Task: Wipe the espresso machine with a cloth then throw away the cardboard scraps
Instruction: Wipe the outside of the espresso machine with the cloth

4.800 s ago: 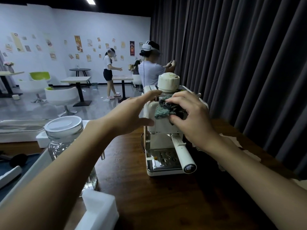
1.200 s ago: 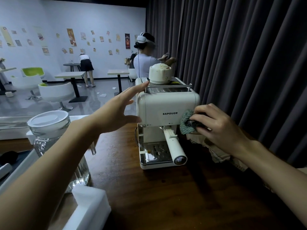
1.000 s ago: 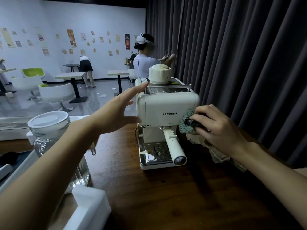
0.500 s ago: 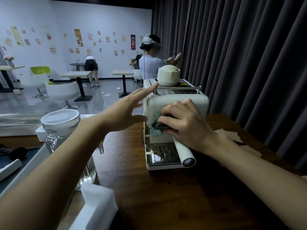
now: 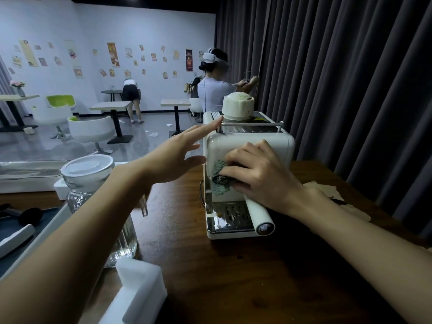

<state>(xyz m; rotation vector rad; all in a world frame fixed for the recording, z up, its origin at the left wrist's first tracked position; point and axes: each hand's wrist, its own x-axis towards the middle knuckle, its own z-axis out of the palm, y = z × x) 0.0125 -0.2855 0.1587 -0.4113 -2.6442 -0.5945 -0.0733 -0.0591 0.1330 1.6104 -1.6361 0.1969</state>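
Nearest, a foam block lies on the table at 7 o'clock from the machine, with a lidded jar at 9 o'clock. The right hand, fingers curled round the cloth, presses it on the machine's front and hides much of that face, while the left hand, fingers spread, rests against its left side. Cardboard scraps lie at 3 o'clock, before the curtain.

One espresso machine at twelve o'clock, one cloth, two hands: left hand, right hand. One glass jar at nine o'clock, one foam block at seven, and two cardboard scraps at three.
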